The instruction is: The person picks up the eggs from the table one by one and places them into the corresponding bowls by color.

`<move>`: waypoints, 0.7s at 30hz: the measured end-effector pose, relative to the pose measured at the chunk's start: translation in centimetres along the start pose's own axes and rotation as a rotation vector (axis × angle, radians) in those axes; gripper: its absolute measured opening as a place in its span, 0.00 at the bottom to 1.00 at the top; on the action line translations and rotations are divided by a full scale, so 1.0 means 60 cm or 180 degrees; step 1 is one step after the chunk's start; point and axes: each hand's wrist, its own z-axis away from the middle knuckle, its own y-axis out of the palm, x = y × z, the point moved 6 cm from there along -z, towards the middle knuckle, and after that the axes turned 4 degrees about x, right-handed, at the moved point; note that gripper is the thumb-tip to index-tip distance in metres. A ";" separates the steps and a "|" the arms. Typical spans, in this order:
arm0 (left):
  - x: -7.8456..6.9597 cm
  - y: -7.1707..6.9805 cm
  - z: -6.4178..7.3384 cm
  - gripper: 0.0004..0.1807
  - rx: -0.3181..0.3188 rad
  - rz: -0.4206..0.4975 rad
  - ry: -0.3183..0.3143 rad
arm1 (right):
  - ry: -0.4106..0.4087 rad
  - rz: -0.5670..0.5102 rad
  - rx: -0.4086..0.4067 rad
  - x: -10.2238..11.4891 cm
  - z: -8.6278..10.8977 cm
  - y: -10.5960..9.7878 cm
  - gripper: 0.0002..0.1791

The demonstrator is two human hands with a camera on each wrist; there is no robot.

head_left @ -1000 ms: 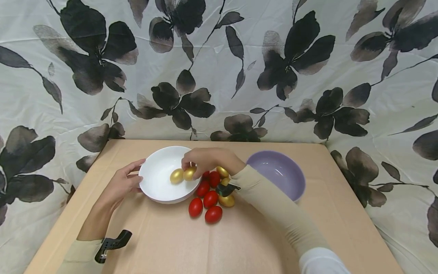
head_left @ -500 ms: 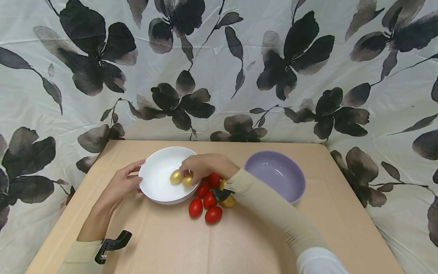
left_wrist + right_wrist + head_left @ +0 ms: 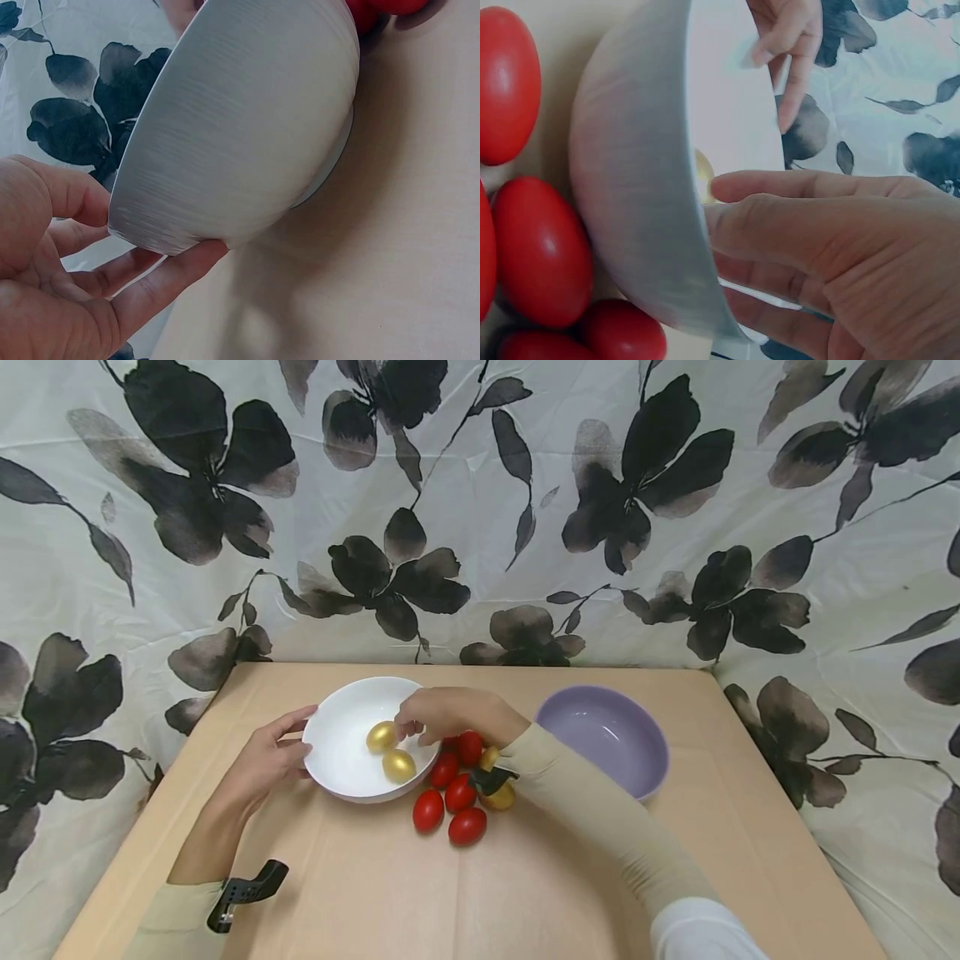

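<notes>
The left hand (image 3: 273, 756) holds the white bowl (image 3: 337, 747) at the side nearest it, its fingertips against the rim and outer wall. The bowl sits between the two hands, over the far part of the bench (image 3: 367, 885).

The right hand (image 3: 453, 714) reaches over the opposite rim, its fingers loosely bent, slightly spread and gripping nothing. Two gold eggs lie in the bowl: one gold egg (image 3: 381, 737) just left of the right fingertips, another gold egg (image 3: 399, 766) just below them, nearer the person. From the right wrist, one gold egg shows right by a fingertip; whether they touch, I cannot tell.

Below the right hand, beside the bowl, red eggs (image 3: 460, 793) cluster close together. More gold eggs (image 3: 498, 797) lie among them under the right wrist, partly hidden by its black wrist mount (image 3: 491, 781). A purple bowl (image 3: 607, 727) stands to the right of the right hand, its near edge partly covered by the beige sleeve (image 3: 600, 810). Beyond both hands hangs a floral cloth (image 3: 510, 568).
</notes>
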 end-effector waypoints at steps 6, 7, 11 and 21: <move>-0.001 -0.001 -0.002 0.36 0.0010 0.0006 -0.0027 | -0.0125 -0.0058 -0.0250 -0.012 0.029 -0.031 0.17; -0.002 -0.001 -0.002 0.36 0.0010 0.0008 -0.0033 | -0.0152 -0.0064 -0.0296 -0.014 0.035 -0.036 0.17; -0.002 -0.001 -0.002 0.36 0.0005 0.0008 -0.0054 | -0.0187 -0.0159 -0.0447 -0.023 0.060 -0.054 0.16; 0.001 -0.002 -0.001 0.36 -0.0001 0.0005 -0.0021 | -0.0050 -0.0258 -0.0530 -0.064 0.099 -0.057 0.15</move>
